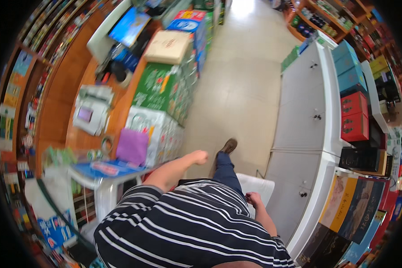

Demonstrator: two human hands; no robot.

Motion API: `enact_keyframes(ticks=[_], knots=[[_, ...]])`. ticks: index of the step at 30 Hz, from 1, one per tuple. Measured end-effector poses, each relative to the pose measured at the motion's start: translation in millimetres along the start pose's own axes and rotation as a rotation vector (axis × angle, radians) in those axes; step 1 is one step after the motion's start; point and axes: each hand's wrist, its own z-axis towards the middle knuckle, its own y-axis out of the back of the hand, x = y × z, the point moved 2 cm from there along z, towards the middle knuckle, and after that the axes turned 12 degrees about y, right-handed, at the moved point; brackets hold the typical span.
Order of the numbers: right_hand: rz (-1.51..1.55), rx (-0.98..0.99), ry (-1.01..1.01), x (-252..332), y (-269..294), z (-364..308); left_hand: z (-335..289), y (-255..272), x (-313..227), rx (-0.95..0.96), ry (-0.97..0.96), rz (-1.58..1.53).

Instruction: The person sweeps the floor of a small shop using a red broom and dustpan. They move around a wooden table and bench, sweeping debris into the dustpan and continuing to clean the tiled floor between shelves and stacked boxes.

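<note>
Two bare hands of ours show, both left of the white cabinet [299, 105]. Our left hand [200, 157] is over the floor [236, 89], well apart from the cabinet, its fingers curled narrow into a loose fist; we cannot tell whether anything is inside. Nearest to it is the white carton [140, 117], across the floor from the cabinet, with a purple sheet [132, 147] at its near end. Our right hand [254, 199] hangs near the cabinet, beside a white panel [262, 187]; we cannot tell how wide its fingers are or what they hold. Also across from the cabinet, we see a green carton [154, 85] and a cream box [167, 47]. Right of the cabinet are red boxes [354, 117].
</note>
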Motion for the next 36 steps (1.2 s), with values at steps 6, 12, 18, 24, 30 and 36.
enact_keyframes(ticks=[6,12,18,24,30,36], knots=[[0.007,0.116,-0.003,196.1,37.6,149.0,22.7,68.6,80.2,0.017,0.47,-0.32],[-0.295,0.181,0.339,451.5,26.9,269.1,56.2,157.0,67.8,-0.028,0.738,-0.97],[-0.211,0.193,0.411,630.0,1.4,349.8,217.5,285.6,61.0,0.062,0.586,-0.902],[-0.157,0.092,0.191,727.3,40.9,390.4,444.1,532.9,60.4,-0.002,0.61,-0.912],[0.108,-0.074,0.201,859.0,117.8,468.4,639.1,817.3,-11.6,-0.12,0.303,-0.692],[0.303,-0.149,0.089,993.9,158.1,595.4,777.0,944.1,-84.5,-0.142,0.342,-0.806]])
